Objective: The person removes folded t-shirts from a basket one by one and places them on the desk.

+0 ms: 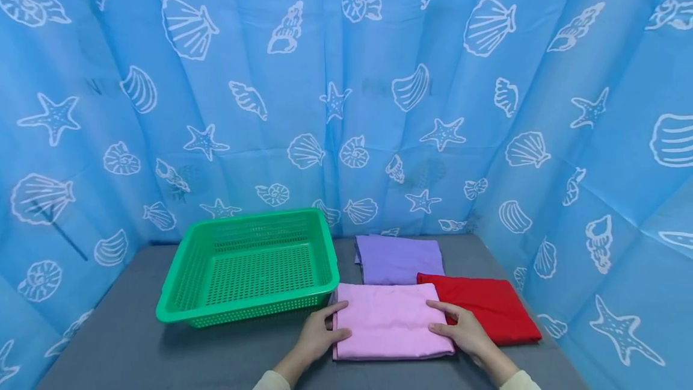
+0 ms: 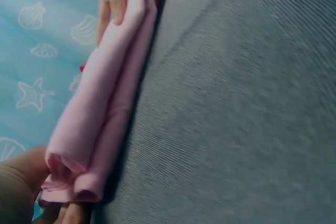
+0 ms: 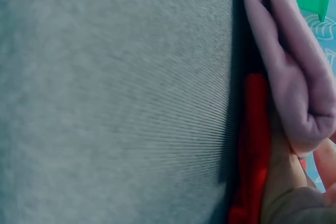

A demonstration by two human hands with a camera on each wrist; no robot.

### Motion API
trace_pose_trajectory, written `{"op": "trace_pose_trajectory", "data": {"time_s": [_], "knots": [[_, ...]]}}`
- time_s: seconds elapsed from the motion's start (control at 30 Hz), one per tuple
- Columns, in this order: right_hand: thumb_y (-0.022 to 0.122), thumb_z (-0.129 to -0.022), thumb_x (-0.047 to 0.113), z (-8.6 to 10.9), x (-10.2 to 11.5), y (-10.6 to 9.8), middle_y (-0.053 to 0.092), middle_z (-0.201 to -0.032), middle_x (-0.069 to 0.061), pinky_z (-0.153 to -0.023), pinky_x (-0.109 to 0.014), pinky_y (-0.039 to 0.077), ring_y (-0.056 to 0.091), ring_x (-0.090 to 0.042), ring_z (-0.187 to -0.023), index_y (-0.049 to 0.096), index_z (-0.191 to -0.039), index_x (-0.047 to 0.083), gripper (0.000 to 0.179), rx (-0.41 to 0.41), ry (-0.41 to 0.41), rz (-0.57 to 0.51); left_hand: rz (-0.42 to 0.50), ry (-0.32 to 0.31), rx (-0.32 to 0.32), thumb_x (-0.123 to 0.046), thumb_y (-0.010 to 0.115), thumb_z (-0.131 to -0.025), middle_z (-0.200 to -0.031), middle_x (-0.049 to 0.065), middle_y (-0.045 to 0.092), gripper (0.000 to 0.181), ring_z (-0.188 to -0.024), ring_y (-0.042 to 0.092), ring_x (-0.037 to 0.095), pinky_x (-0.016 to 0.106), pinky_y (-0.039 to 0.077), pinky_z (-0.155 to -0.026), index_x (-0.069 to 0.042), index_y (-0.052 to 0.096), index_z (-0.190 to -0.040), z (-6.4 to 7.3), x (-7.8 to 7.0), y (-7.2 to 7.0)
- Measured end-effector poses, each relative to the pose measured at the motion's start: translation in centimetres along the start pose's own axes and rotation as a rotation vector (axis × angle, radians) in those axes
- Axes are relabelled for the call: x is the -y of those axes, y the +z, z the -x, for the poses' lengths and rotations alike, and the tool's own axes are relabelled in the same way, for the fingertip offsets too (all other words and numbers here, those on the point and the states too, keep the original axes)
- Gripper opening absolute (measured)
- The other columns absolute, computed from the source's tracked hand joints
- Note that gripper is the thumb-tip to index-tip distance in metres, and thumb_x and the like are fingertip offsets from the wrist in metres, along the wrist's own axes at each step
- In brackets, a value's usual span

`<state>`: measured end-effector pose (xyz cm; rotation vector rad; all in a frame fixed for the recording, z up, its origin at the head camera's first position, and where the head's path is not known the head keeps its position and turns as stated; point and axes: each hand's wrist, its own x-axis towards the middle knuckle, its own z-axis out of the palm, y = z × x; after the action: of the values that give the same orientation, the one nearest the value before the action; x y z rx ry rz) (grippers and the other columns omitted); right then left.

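Note:
A folded pink cloth [image 1: 387, 321] lies flat in front of me, its layered edge showing in both wrist views. My left hand [image 1: 319, 331] grips its left side, thumb over the top and fingers tucked underneath in the left wrist view. On the opposite side my right hand [image 1: 464, 328] holds the cloth the same way, its fingers partly hidden below the fold. Beneath the right hand and partly covered by the pink cloth is a folded red cloth [image 1: 492, 309]. Behind the pink one lies a folded purple cloth [image 1: 400, 259].
A green plastic basket [image 1: 246, 310] with perforated sides stands at the left, its near right corner close to the pink cloth. Everything rests on a grey-covered table [image 1: 227, 357]. A blue curtain [image 1: 335, 185] with white shell prints surrounds the back and sides.

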<state>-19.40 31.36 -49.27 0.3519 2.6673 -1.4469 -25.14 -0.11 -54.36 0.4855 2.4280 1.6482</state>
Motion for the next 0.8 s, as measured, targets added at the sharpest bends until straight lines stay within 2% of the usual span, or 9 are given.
{"op": "trace_pose_trajectory", "data": {"time_s": [0.3,0.5,0.67,0.8], "knots": [[0.084,-0.077,0.026,0.3,0.0,-0.5,0.042,-0.143,-0.032,-0.085,-0.046,0.057,0.036,-0.051,-0.129,0.055,-0.139,0.008,0.071,0.018,0.047,-0.018,0.135,-0.014,0.024,-0.016,0.082,-0.08,-0.133,0.024,0.057,0.059,-0.091,0.07,0.02,0.029,0.058,-0.07,-0.007,0.06,-0.134,1.3,0.6,-0.3],[0.083,-0.079,0.025,0.7,-0.1,-0.6,0.045,-0.141,-0.032,-0.079,-0.04,0.059,0.041,-0.049,-0.126,0.053,-0.141,0.005,0.072,-0.031,0.065,-0.028,0.204,0.006,0.044,-0.016,0.082,-0.079,-0.123,0.022,0.062,0.063,-0.087,0.069,0.018,0.023,0.056,-0.067,-0.003,0.056,-0.135,2.7,0.5,-0.6],[0.082,-0.079,0.024,1.3,-0.3,-0.8,0.049,-0.137,-0.032,-0.074,-0.038,0.06,0.048,-0.047,-0.121,0.053,-0.139,0.002,0.07,-0.078,0.069,-0.007,0.215,0.011,0.048,-0.017,0.083,-0.079,-0.12,0.019,0.065,0.065,-0.086,0.069,0.016,0.023,0.056,-0.069,-0.004,0.055,-0.137,3.4,0.4,-0.1],[0.084,-0.078,0.022,1.8,-0.7,-1.1,0.054,-0.132,-0.03,-0.072,-0.037,0.06,0.058,-0.04,-0.11,0.056,-0.136,0.0,0.068,-0.09,0.079,0.007,0.191,0.009,0.034,-0.014,0.083,-0.078,-0.119,0.02,0.065,0.065,-0.086,0.069,0.017,0.026,0.057,-0.069,-0.004,0.055,-0.136,3.8,0.4,0.1]]}}
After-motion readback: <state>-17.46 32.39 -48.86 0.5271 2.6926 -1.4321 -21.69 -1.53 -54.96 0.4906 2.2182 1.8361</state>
